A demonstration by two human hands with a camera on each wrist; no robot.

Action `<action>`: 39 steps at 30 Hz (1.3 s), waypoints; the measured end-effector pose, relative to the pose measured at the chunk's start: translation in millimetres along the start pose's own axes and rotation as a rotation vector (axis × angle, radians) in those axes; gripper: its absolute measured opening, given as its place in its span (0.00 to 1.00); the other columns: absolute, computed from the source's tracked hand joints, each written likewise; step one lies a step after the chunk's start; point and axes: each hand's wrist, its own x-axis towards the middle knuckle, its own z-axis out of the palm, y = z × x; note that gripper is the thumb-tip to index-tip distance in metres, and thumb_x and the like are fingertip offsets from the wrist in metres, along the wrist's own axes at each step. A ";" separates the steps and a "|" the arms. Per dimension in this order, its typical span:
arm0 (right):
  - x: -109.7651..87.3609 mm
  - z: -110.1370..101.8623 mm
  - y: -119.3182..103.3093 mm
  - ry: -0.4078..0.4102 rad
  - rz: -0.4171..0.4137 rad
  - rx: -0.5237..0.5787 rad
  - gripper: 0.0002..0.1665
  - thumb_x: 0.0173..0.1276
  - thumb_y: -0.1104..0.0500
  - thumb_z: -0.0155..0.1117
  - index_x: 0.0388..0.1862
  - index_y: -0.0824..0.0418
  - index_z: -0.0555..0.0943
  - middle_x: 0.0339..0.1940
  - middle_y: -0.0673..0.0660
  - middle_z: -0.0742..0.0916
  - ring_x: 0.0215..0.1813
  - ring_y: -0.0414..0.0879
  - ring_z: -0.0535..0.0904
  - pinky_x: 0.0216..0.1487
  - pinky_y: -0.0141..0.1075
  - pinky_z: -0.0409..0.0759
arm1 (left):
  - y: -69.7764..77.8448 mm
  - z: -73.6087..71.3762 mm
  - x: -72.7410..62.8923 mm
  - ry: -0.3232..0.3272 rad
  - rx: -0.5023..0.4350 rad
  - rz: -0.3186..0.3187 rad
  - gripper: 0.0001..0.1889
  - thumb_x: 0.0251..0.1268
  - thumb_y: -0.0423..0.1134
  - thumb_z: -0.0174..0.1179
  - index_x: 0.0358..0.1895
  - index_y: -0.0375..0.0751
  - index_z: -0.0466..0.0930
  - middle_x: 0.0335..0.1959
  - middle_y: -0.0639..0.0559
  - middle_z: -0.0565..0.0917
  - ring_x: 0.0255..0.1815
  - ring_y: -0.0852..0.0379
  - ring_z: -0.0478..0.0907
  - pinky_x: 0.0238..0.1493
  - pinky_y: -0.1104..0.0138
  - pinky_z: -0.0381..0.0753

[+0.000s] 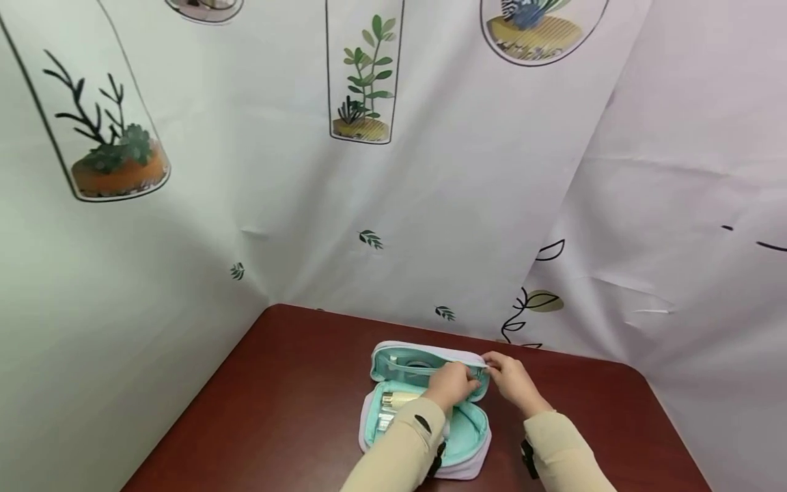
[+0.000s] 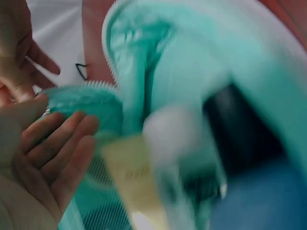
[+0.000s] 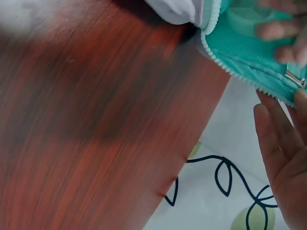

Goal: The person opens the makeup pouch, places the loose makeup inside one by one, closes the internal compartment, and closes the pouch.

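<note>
A lilac pouch [image 1: 477,465] with a teal lining lies unzipped, its lid tipped back and a mesh pocket [image 1: 399,372] inside that lid. At the lid's right corner, my right hand [image 1: 515,387] pinches the rim, thumb inside and fingers behind. My left hand [image 1: 451,384] reaches over the pouch to the same corner, thumb and index finger together at the mesh pocket's zipper pull [image 3: 295,78]; its other fingers stay loose. In the pouch's base lie a pale yellow tube [image 2: 132,170], a white-capped item [image 2: 172,132] and a dark-capped blue item [image 2: 259,201], blurred in the left wrist view.
The pouch rests on a reddish-brown wooden table [image 1: 277,410] towards its right side. Behind the table hangs a white cloth [image 1: 455,205] printed with plants, close to its back edge. Round, ring-like things [image 1: 420,364] show in the mesh pocket.
</note>
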 end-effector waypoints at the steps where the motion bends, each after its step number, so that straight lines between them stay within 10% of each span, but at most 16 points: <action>1: -0.6 2.4 0.2 -0.004 0.001 0.010 0.12 0.61 0.73 0.59 0.42 0.63 0.80 0.38 0.60 0.85 0.36 0.47 0.78 0.31 0.37 0.73 | 0.2 5.4 -0.3 0.037 -0.049 -0.026 0.14 0.60 0.46 0.61 0.19 0.44 0.84 0.11 0.60 0.74 0.12 0.65 0.66 0.16 0.70 0.63; 6: -0.8 5.5 0.9 -0.015 0.010 0.046 0.11 0.60 0.73 0.60 0.39 0.61 0.81 0.35 0.57 0.85 0.34 0.46 0.77 0.31 0.37 0.73 | 4.5 23.1 2.4 0.249 -0.111 -0.127 0.21 0.54 0.50 0.65 0.09 0.45 0.75 0.06 0.62 0.68 0.10 0.65 0.65 0.13 0.69 0.61; 12: 0.3 -1.8 3.6 -0.025 0.023 0.045 0.10 0.61 0.71 0.60 0.39 0.61 0.80 0.35 0.56 0.85 0.33 0.46 0.77 0.30 0.36 0.72 | 9.4 28.8 10.0 0.310 -0.058 -0.124 0.22 0.52 0.53 0.66 0.08 0.49 0.73 0.06 0.62 0.70 0.11 0.64 0.67 0.13 0.67 0.63; 39: 1.7 7.3 10.1 0.073 -0.096 -0.055 0.08 0.59 0.68 0.64 0.37 0.61 0.80 0.31 0.54 0.84 0.29 0.43 0.76 0.28 0.36 0.73 | 0.5 21.4 17.3 0.072 0.006 -0.004 0.18 0.64 0.43 0.54 0.14 0.49 0.69 0.11 0.58 0.66 0.14 0.62 0.62 0.17 0.69 0.60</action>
